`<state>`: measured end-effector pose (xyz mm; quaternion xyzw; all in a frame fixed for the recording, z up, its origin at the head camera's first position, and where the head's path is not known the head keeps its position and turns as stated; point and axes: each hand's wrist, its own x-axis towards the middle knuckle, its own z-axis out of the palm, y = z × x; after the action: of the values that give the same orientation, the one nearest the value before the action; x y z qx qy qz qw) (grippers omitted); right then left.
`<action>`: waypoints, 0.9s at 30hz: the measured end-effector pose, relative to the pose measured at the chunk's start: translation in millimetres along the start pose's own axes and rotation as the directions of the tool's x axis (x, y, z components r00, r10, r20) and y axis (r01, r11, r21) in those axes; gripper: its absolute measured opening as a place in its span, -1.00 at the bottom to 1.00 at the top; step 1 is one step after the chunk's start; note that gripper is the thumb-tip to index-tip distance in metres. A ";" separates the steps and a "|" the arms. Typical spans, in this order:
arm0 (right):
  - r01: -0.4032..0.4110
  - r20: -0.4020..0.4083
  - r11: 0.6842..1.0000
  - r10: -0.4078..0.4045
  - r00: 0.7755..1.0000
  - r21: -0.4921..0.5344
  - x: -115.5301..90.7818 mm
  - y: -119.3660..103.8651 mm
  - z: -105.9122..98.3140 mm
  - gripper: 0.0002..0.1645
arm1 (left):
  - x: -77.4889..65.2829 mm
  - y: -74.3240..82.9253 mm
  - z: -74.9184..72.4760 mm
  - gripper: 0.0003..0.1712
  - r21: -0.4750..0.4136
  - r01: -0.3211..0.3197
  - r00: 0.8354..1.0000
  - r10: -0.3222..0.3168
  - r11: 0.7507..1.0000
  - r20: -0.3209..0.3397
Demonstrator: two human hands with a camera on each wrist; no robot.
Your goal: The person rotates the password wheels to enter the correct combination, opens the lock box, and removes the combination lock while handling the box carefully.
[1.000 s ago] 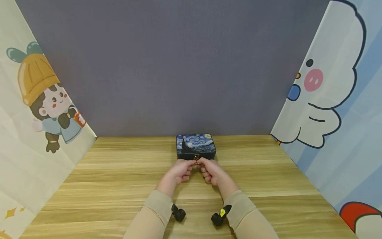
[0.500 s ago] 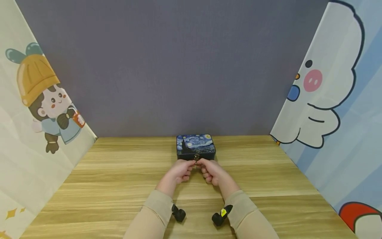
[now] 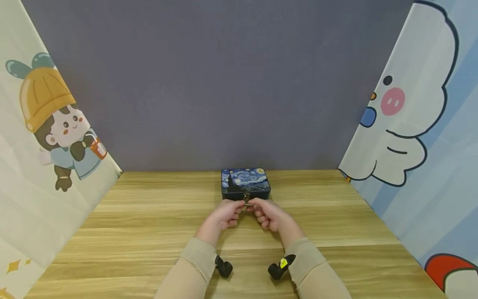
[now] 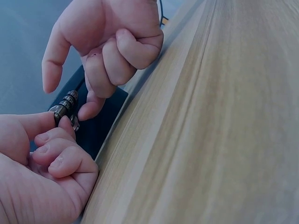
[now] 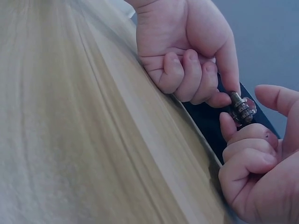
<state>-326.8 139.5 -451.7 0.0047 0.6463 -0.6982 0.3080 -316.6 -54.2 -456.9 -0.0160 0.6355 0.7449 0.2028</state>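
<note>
A small dark box with a swirling blue night-sky picture on its lid stands shut at the table's back. On its front hangs a small cylindrical combination lock with several numbered rings. My left hand pinches one end of this lock between thumb and index finger, the other fingers curled in. My right hand is at the lock's other end; in the left wrist view its thumb and index finger stand apart, clear of the rings. Its remaining fingers are curled. The digits are too small to read.
The wood-grain table spreads around both forearms. Behind the box rises a grey panel. Cartoon-printed sheets flank the table on either side. A small black camera sits on each cuffed wrist.
My right hand and forearm have shifted slightly to the right, and its thumb tip has drawn away from my left one. My left hand and the box have stayed put.
</note>
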 end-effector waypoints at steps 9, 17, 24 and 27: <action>0.024 -0.031 0.999 -0.023 0.999 0.034 0.3 0.0 3.7 -0.68 | 0.7 -0.9 0.6 -0.70 -0.003 -0.005 1.000 0.005 1.000 0.003; 0.052 -0.046 0.994 -0.048 0.998 0.092 3.2 2.5 11.0 -0.66 | 1.9 -2.5 1.1 -0.71 0.006 -0.013 1.000 0.013 1.000 -0.006; 0.064 -0.088 0.993 -0.056 0.995 0.096 3.8 2.9 15.2 -0.69 | 0.6 -1.8 2.0 -0.71 0.016 -0.013 1.000 0.013 1.000 -0.005; 0.063 -0.090 0.993 -0.055 0.994 0.095 3.2 2.8 16.3 -0.71 | 0.4 -1.5 2.2 -0.72 0.008 -0.007 1.000 0.007 1.000 -0.002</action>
<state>-321.8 123.4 -452.9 0.0314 0.6240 -0.7369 0.2579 -315.9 -51.9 -458.0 -0.0136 0.6389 0.7429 0.1995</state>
